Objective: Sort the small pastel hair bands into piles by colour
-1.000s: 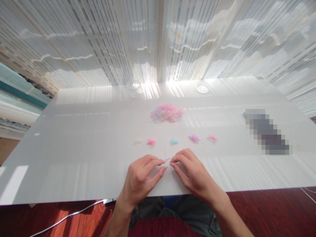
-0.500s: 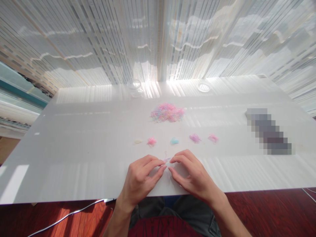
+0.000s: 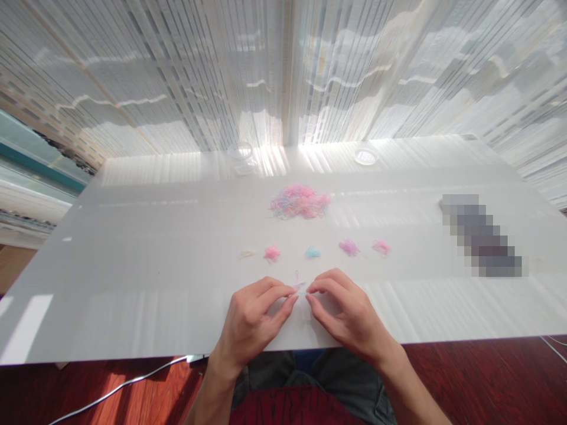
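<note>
Near the front edge of the white table (image 3: 177, 236), my left hand (image 3: 261, 313) pinches a few thin pastel strands (image 3: 299, 285) between thumb and fingertips. My right hand (image 3: 343, 304) faces it, thumb and index finger pinched at the right end of the strands. Beyond my hands lie small piles in a row: pale yellow (image 3: 247, 254), pink (image 3: 271, 254), light blue (image 3: 312, 252), purple (image 3: 349, 247) and light pink (image 3: 381, 247). Farther back sits a large mixed heap of pink, blue and yellow strands (image 3: 300, 202).
A clear round container (image 3: 243, 158) stands at the back, with a clear round lid (image 3: 365, 156) to its right. A blurred-out dark object (image 3: 482, 236) lies at the right. A curtain (image 3: 283, 71) hangs behind the table. A white cable (image 3: 119, 386) runs over the floor.
My right hand has shifted slightly right, and its thumb has come up closer to its index finger. My left hand and the piles look the same.
</note>
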Demonstrator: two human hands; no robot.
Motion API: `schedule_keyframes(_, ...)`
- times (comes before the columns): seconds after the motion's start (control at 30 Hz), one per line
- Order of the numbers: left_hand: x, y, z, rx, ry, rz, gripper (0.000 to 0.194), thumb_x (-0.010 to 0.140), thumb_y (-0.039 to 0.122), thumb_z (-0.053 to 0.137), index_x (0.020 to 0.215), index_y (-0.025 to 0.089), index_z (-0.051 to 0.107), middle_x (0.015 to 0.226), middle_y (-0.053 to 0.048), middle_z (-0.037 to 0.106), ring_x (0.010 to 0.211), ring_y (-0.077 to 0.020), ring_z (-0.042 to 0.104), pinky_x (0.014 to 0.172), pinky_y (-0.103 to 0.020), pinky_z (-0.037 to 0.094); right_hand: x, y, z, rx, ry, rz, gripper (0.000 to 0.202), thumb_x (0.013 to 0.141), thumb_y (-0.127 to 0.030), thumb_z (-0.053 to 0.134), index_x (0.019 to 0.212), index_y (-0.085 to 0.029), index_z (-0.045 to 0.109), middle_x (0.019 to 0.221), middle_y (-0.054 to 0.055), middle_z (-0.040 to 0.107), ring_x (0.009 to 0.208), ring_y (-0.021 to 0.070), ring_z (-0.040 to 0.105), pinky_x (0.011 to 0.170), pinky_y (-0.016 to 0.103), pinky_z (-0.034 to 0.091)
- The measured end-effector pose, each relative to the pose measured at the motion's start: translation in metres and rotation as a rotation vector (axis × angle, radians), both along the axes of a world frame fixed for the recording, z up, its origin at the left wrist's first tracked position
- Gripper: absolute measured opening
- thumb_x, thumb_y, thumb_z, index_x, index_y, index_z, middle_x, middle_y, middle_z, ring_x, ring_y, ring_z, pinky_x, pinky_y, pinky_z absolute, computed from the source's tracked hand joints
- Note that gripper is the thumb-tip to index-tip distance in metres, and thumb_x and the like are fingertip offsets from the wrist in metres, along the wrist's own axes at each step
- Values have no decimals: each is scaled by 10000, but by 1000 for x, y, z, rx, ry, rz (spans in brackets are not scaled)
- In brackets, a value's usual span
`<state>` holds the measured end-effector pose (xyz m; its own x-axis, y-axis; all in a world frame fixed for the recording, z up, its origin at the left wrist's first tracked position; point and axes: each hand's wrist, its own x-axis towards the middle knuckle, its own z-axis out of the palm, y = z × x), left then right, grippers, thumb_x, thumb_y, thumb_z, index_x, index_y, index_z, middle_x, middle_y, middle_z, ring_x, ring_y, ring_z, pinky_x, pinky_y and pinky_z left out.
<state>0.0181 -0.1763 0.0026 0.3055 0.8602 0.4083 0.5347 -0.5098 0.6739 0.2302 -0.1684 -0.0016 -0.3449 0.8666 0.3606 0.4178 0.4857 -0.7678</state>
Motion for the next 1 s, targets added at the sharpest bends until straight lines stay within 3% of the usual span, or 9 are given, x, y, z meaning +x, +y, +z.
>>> schedule_keyframes(1.0,-2,-1,-2,11,-20,-8,96,942,133,686,1001,205,710,900,-13,727,800,-122,687,704,-209,546,0,0,-2,-21,-27,5,127,977,-193,613,1088,-234,659,981,44,671,911,168,664,814,297,562)
